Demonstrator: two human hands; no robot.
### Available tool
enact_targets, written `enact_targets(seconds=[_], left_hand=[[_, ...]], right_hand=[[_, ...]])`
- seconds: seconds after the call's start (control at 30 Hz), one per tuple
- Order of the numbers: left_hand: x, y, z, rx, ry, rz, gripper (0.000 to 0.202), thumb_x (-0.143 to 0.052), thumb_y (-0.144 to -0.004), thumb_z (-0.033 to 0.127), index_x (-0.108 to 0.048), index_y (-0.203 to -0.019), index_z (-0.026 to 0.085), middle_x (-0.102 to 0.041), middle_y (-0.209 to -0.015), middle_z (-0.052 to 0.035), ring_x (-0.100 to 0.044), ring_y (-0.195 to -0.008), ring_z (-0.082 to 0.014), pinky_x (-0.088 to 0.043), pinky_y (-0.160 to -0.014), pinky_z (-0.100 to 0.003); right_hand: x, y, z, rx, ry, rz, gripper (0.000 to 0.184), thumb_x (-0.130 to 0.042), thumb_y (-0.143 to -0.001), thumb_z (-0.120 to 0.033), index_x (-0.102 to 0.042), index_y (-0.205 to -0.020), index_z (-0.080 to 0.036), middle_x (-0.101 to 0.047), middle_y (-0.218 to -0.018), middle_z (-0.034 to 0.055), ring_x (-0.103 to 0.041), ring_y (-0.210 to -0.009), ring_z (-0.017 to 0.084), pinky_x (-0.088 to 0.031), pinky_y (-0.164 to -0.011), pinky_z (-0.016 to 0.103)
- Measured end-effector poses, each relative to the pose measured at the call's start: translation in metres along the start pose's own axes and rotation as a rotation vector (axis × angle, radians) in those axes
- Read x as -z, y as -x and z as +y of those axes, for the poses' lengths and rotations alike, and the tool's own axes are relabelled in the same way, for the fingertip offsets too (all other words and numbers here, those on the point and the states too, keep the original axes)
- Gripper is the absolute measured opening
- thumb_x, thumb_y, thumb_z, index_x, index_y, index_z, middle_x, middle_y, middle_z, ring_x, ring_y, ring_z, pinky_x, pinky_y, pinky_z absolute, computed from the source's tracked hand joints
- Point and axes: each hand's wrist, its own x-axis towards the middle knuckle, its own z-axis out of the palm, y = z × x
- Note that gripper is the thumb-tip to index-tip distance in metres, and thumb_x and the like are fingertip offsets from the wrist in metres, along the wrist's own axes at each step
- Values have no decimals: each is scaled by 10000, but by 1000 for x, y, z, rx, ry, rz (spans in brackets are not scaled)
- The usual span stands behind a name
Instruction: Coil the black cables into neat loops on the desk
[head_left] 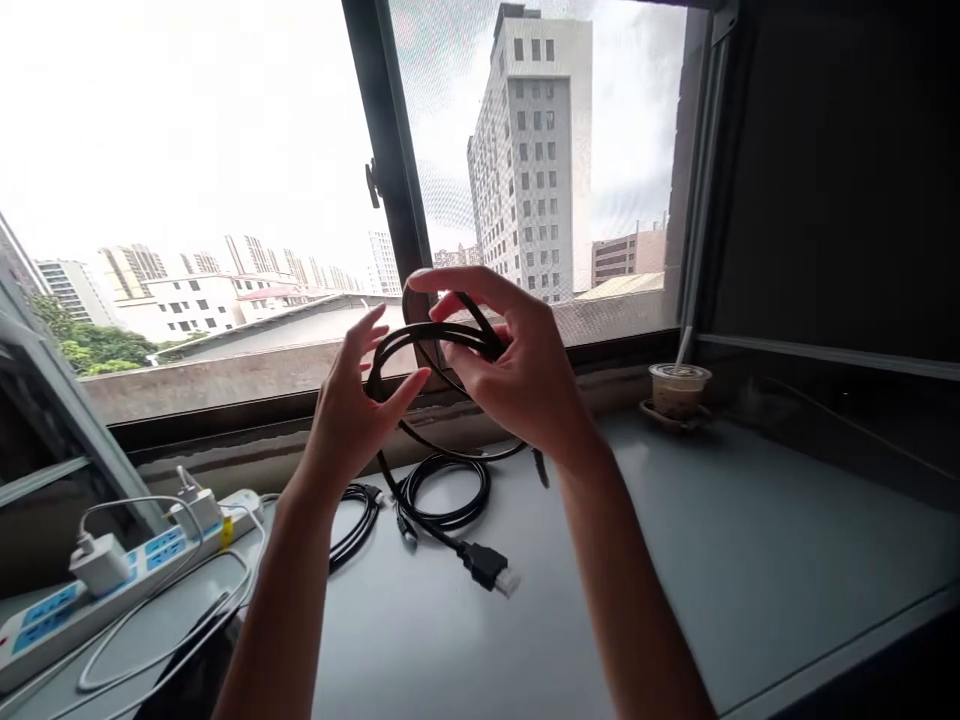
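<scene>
Both my hands are raised in front of the window, working a black cable [420,340] into loops. My right hand [517,375] is closed round the coil, thumb and fingers pinching the loops together. My left hand [352,405] touches the coil's left side with its fingers partly spread and the thumb pressed to the cable. The cable's free end hangs down to the grey desk [675,540] and ends in a black plug [489,568] lying flat. Two more coiled black cables [442,490] lie on the desk beneath my hands.
A white power strip [112,580] with chargers plugged in and white cords lies at the left. A plastic cup with a straw [679,385] stands on a saucer at the back right by the window frame. A dark panel fills the right.
</scene>
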Motion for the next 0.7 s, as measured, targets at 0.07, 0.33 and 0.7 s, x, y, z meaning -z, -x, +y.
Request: enact_targets(seconds=[0.07, 0.33, 0.7], left_hand=[[-9, 1, -12, 48, 5, 25, 550, -675, -713, 351, -512, -1230, 255, -596, -1181, -86, -540, -1115, -266, -399, -972, -425], [-17, -1, -12, 190, 510, 159, 226, -625, -757, 438, -665, -740, 216, -664, -699, -8, -644, -730, -158, -523, -669, -262], [12, -2, 22, 541, 905, 362, 532, -547, -792, 184, -254, -349, 170, -207, -246, 75, -145, -212, -17, -107, -275, -187]], right_hand=[[2, 3, -6, 41, -7, 23, 481, -413, -778, -43, -549, -1171, -285, -596, -1100, -13, -584, -902, 143, -490, -638, 236], [10, 16, -21, 243, -94, 2, 433, -459, -786, -22, -615, -1081, -298, -654, -949, -45, -625, -863, 123, -543, -692, 206], [-24, -9, 24, -119, -170, 168, 241, -624, -761, -353, -624, -939, -190, -610, -593, -26, -551, -467, 102, -465, -462, 231]])
